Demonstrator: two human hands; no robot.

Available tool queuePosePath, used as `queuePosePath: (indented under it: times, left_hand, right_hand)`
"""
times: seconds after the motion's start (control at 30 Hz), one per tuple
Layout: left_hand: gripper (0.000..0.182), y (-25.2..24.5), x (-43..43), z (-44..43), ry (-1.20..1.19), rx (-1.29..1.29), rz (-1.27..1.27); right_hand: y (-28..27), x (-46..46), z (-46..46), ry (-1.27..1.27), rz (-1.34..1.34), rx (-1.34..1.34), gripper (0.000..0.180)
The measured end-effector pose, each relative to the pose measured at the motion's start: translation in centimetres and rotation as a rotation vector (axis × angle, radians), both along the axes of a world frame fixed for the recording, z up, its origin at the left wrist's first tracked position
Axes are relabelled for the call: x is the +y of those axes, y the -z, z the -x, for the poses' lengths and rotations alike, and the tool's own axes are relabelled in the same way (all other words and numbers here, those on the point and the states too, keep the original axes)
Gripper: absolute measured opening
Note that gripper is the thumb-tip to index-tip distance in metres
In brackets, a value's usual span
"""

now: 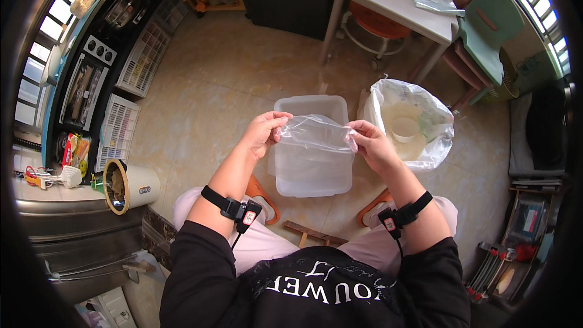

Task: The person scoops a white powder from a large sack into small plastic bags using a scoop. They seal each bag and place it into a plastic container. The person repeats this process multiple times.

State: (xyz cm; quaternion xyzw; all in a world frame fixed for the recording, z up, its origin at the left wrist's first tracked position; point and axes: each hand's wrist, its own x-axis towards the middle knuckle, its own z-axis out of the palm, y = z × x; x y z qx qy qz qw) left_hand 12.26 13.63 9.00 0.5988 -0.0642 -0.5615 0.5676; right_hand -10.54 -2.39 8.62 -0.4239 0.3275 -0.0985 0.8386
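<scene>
A clear plastic bag or film (316, 133) is stretched between my two hands. My left hand (268, 132) pinches one end of it, and my right hand (366, 141) pinches the other. Beneath the film, a translucent white plastic bin (314, 175) stands on the floor between my feet. To the right of the bin is a container lined with a white plastic bag (442, 134); a pale ring-shaped object (404, 129) lies inside it.
A white table (391, 0) with plastic bags on it stands ahead to the right, an orange stool (380, 20) under it. Stacked chairs (492, 23) are beside it. At left are a cream waste bin (143, 187) and white slatted baskets (119, 132). A wooden stool part (314, 232) shows between my legs.
</scene>
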Motion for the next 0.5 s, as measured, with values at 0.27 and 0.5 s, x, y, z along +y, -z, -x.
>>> queuePosePath:
  times: [0.27,0.5]
  left_hand:
    - [0.013,0.2,-0.1,0.1,0.046,0.013,0.023]
    - [0.025,0.4,0.2,-0.3,0.098,0.221,0.123]
  right_hand:
    - [-2.3,-0.6,0.5,-0.308,0.0,-0.002,0.021]
    - [-1.0,-1.4,0.9,-0.034,-0.269,-0.108,0.018]
